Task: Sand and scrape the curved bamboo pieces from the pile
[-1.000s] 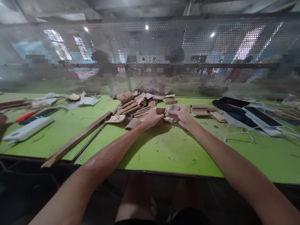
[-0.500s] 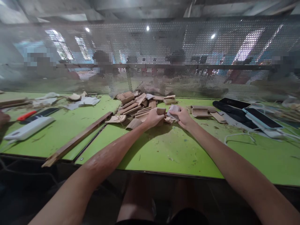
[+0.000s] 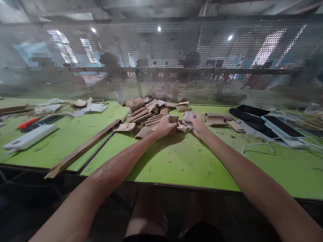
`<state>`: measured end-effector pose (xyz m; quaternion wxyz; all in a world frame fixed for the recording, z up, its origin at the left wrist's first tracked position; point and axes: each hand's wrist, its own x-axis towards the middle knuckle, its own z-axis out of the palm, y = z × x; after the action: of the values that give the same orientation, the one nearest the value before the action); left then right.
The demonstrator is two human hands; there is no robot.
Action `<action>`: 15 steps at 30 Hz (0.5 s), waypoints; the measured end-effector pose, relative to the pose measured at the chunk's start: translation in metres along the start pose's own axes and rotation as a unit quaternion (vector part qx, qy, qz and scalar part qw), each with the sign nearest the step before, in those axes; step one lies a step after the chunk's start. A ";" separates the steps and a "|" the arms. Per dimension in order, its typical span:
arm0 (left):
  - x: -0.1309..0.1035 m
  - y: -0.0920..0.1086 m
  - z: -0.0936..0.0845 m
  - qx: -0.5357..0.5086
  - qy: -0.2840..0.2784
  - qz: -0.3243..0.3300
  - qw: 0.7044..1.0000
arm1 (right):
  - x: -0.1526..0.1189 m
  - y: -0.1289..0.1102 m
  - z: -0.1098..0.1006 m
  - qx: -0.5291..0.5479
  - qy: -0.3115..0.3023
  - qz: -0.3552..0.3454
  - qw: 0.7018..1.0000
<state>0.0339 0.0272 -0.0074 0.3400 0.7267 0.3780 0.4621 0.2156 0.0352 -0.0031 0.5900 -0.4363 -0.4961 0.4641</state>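
Observation:
At the front of the pile, my left hand point(image 3: 165, 127) is closed around a short curved bamboo piece point(image 3: 173, 119), its end standing up past my fingers. Just to the right, my right hand point(image 3: 199, 124) pinches a folded whitish sheet of paper point(image 3: 188, 118), perhaps sandpaper, beside the bamboo piece. A narrow gap separates the two hands. Behind and left of them lies a heap of split bamboo pieces point(image 3: 141, 116). Some of the held bamboo is hidden by my left fingers.
A long wooden strip point(image 3: 83, 148) lies slantwise at left, near a white power strip point(image 3: 31, 137) and a red-handled tool point(image 3: 28, 123). More bamboo pieces point(image 3: 215, 119), phones point(image 3: 284, 127) and cables lie to the right. A perforated screen point(image 3: 161, 74) closes off the back, with people beyond.
My right hand and the folded paper have shifted slightly, a little away from the bamboo piece. My left hand stays nearly where it was, still gripping the bamboo.

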 end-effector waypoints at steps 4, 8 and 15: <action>-0.001 0.001 0.000 0.021 0.003 0.004 1.000 | 0.000 -0.001 0.000 0.007 0.008 0.019 1.000; 0.000 0.001 0.000 0.015 0.010 -0.008 1.000 | -0.003 -0.004 0.000 -0.009 -0.015 0.010 1.000; 0.000 -0.003 0.000 -0.008 -0.012 0.012 1.000 | -0.002 0.001 0.000 -0.081 -0.020 -0.043 0.996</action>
<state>0.0337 0.0288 -0.0096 0.3449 0.7335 0.3618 0.4607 0.2151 0.0332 -0.0045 0.5622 -0.4517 -0.5619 0.4052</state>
